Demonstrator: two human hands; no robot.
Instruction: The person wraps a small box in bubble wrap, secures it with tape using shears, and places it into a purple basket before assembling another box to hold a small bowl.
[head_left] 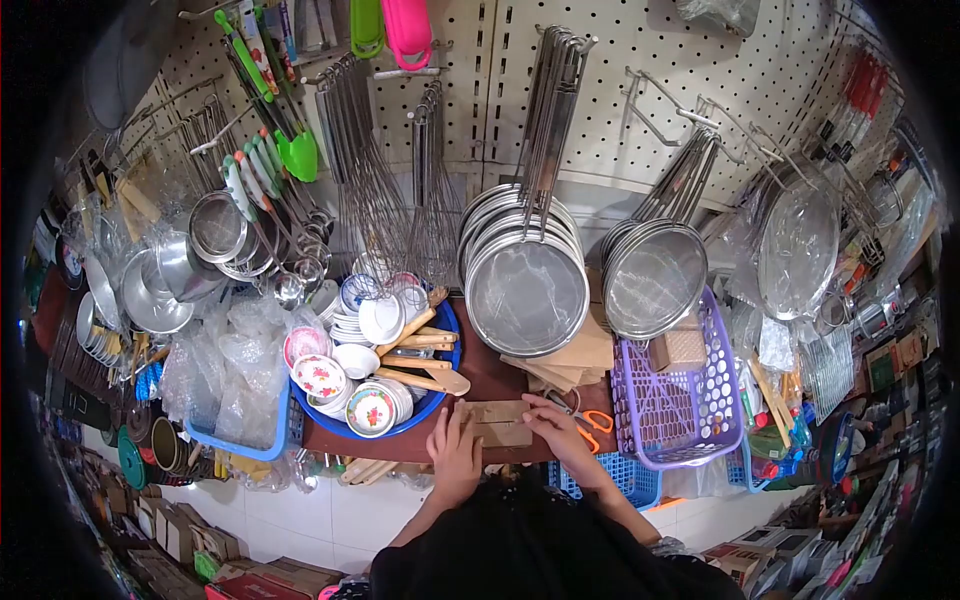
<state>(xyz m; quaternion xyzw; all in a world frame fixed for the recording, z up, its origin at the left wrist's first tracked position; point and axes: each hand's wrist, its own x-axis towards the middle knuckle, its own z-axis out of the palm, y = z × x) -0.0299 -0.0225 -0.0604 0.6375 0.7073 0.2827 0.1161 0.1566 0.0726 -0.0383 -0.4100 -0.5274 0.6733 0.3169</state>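
A flat piece of brown cardboard (pixel 500 434) lies at the front edge of the dark red table, between my two hands. My left hand (pixel 455 455) is at its left side, fingers stretched out and a little apart, fingertips by the edge. At the right end, my right hand (pixel 562 437) has its fingers and thumb closed on the cardboard's edge; its underside is hidden. Just beyond the right hand are scissors with orange handles (pixel 597 421). More brown cardboard sheets (pixel 568 352) are piled behind, under the hanging strainers.
A blue basin (pixel 440 392) with bowls and wooden-handled utensils stands left. A purple basket (pixel 665 440) holding a small box (pixel 678 350) is at right. Large round strainers (pixel 528 295) and whisks (pixel 375 190) hang from the pegboard. A light-blue basket (pixel 240 446) holds plastic-wrapped goods.
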